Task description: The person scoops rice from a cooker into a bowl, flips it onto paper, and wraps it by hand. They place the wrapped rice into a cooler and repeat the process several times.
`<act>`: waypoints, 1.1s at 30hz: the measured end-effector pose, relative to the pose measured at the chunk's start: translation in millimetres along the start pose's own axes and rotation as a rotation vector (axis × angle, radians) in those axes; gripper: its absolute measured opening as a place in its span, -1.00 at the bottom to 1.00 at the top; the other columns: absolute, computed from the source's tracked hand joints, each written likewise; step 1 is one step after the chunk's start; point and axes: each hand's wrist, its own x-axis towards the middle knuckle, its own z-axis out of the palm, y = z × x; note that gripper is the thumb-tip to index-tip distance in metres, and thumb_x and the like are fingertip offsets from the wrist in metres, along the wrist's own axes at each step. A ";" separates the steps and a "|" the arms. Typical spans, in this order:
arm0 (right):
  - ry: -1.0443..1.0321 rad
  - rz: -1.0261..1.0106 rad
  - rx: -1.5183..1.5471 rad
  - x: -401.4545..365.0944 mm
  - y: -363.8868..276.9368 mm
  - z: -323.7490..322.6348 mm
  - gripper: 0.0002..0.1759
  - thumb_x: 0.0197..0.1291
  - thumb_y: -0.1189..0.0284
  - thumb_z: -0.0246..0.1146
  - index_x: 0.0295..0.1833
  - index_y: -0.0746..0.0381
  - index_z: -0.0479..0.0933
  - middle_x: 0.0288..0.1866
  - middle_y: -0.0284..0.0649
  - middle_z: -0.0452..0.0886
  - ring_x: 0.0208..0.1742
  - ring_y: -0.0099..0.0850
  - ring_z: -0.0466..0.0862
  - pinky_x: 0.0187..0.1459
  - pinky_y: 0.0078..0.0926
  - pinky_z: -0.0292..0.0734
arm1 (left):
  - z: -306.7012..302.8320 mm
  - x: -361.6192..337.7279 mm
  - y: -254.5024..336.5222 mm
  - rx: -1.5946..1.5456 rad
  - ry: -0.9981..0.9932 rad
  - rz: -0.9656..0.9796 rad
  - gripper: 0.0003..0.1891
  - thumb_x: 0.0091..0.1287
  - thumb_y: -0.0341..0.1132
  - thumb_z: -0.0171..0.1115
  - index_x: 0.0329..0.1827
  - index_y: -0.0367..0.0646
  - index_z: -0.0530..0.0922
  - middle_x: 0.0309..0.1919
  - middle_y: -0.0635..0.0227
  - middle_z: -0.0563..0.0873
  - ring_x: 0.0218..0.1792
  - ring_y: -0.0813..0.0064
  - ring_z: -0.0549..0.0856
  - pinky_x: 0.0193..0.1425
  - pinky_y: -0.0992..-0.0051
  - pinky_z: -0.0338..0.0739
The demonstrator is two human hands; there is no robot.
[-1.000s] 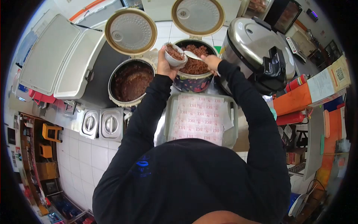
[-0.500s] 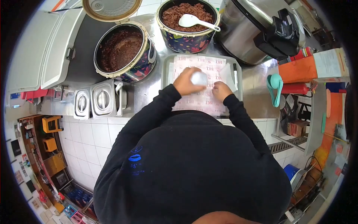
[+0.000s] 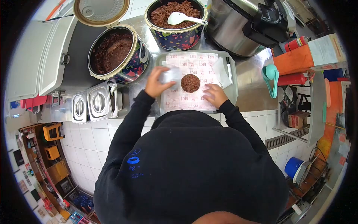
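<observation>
On the printed paper, which lies over a grey tray, sits a round, dark red-brown mound of cooked rice. To its left, my left hand grips a small translucent cup, tilted on its side and blurred by motion. My right hand rests at the paper's right part, fingers spread just right of the rice and holding nothing. A marker lies along the tray's right side, beside a loose white sheet.
Two flowered pots of dark rice stand behind: an open-lidded one at left, another with a white rice paddle. A large steel container is at back right. Lidded steel pans and a turquoise scoop flank the tray.
The cup has moved left in my left hand, and the round rice mound now shows on the paper. My right hand has lowered slightly and its fingers have spread.
</observation>
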 end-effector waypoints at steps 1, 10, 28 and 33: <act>-0.036 -0.031 -0.009 -3.1 0.1 0.6 -0.66 -0.04 0.24 0.38 -0.16 0.18 0.63 0.16 -0.13 0.49 0.23 -0.14 0.40 0.25 -0.23 0.27 | -17.5 -8.8 0.4 0.067 0.023 -0.017 -0.45 -0.13 -0.25 0.54 -0.02 -0.13 0.56 0.00 0.08 0.54 0.04 0.07 0.54 0.16 0.27 0.43; -0.092 -0.026 -0.113 1.2 -0.7 4.2 -0.79 -0.14 0.16 0.42 -0.36 -0.05 0.64 0.11 -0.38 0.45 0.23 -0.18 0.27 0.24 -0.14 0.08 | -42.0 -62.6 21.7 0.797 -0.155 -0.258 -0.39 -0.06 -0.13 0.47 0.13 0.01 0.52 0.24 0.02 0.39 0.29 -0.05 0.32 0.33 -0.11 0.12; -0.196 0.185 -0.062 24.9 9.8 5.2 -0.84 -0.02 0.16 0.38 -0.37 -0.04 0.71 -0.03 -0.51 0.52 0.10 -0.28 0.36 0.16 -0.19 0.21 | 29.2 -57.7 -3.9 -0.025 -0.455 -0.202 -0.73 0.20 -0.15 0.27 -0.15 -0.11 0.64 -0.21 0.26 0.71 -0.06 0.25 0.64 0.20 0.16 0.33; -0.207 0.166 -0.043 25.9 2.2 -1.3 -0.82 0.04 0.24 0.36 -0.29 0.08 0.68 0.02 -0.37 0.53 0.10 -0.23 0.42 0.17 -0.26 0.25 | 38.3 -58.6 -14.3 -0.012 -0.424 -0.164 -0.82 0.22 -0.25 0.27 -0.22 -0.15 0.65 -0.38 0.22 0.72 -0.34 0.26 0.69 -0.21 0.32 0.52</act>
